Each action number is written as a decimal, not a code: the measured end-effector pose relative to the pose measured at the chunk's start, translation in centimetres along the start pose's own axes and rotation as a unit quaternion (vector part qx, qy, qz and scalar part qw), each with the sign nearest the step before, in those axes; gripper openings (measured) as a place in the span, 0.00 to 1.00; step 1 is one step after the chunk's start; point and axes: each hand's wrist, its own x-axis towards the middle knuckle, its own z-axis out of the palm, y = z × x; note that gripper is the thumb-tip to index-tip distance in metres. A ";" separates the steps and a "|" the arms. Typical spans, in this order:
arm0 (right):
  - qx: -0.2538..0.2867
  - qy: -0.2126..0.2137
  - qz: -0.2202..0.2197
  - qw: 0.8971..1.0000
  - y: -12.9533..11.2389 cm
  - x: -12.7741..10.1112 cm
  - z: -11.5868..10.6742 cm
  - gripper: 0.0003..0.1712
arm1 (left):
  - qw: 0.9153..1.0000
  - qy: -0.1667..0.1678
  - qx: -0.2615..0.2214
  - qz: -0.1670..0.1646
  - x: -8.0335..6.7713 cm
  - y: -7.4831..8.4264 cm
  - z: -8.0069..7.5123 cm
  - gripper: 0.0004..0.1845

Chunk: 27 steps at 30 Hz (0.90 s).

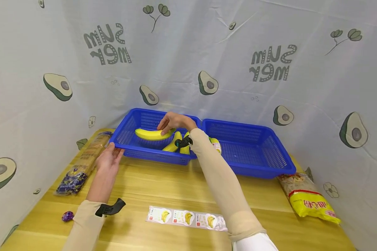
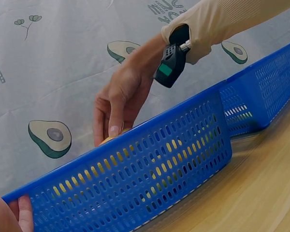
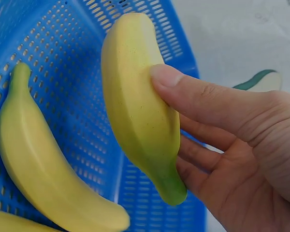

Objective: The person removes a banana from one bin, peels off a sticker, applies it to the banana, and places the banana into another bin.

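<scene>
My right hand pinches a yellow banana between thumb and fingers, over the left blue basket. The banana's green stem end points toward the palm in the right wrist view. Two more bananas lie in that basket; one banana sits close below the held one, and a second banana is partly behind the wrist strap. With its fingers at the rim, my left hand grips the basket's front left corner. In the left wrist view, yellow shows through the slots of the basket wall.
A second blue basket adjoins on the right, with a labelled yellow-green item at its left end. Banana stickers lie in front. A long package and small purple object are left; a yellow-and-clear bag is right.
</scene>
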 end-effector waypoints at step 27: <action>-0.074 0.014 -0.124 0.989 -3.4 -8.1 -0.1 0.19 | 0.999 0.002 -0.023 -0.026 -0.3 0.0 -0.2 0.27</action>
